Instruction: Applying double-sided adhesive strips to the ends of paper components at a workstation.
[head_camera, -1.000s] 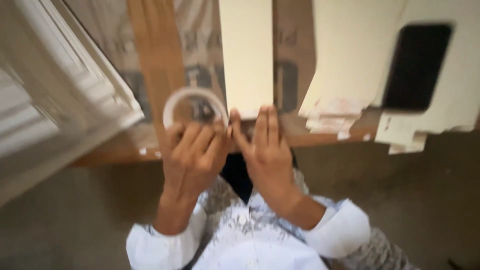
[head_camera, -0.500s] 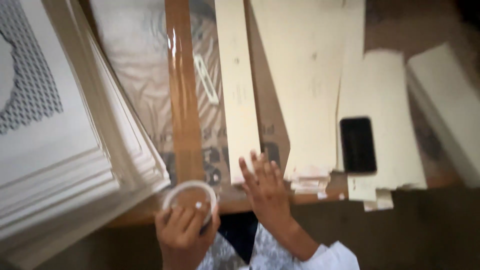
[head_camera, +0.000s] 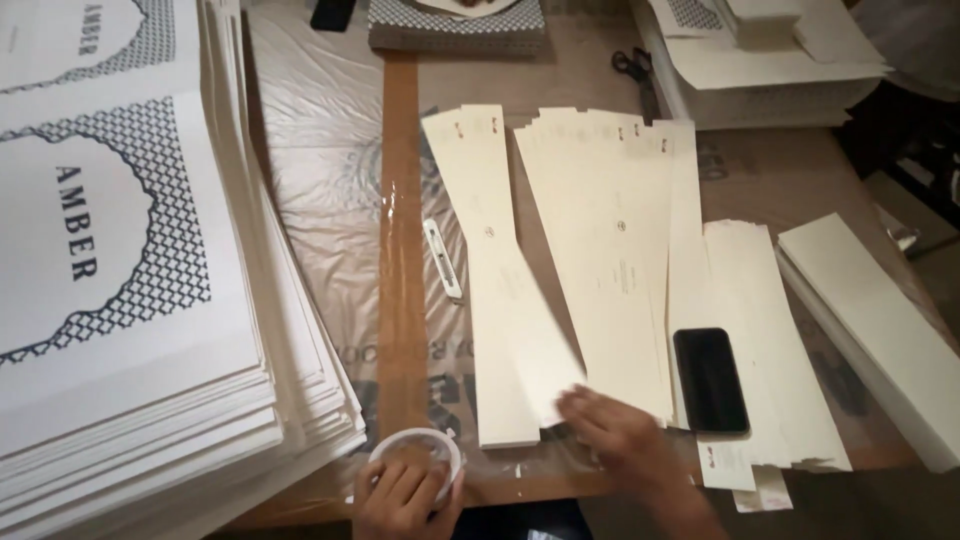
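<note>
Cream card strips (head_camera: 505, 300) lie fanned across the brown table (head_camera: 760, 170) in front of me, long and narrow, running from near to far. My right hand (head_camera: 615, 432) rests flat on the near end of one strip, fingers spread and open, pressing rather than gripping anything. My left hand (head_camera: 400, 495) is at the near edge of the table, curled around a roll of clear tape (head_camera: 418, 458), which sits at the near end of a brown tape band (head_camera: 402, 250) that runs away from me over a crinkled plastic sheet (head_camera: 310, 150). A small white utility knife (head_camera: 442, 260) lies just left of the strips. A black phone (head_camera: 710, 380) lies face up on the strips to the right of my right hand. To my left is a tall stack of printed white sheets (head_camera: 150, 380) with a dark lattice pattern. Far off, scissors (head_camera: 632, 65) lie beside more stacked paper (head_camera: 780, 80).
</note>
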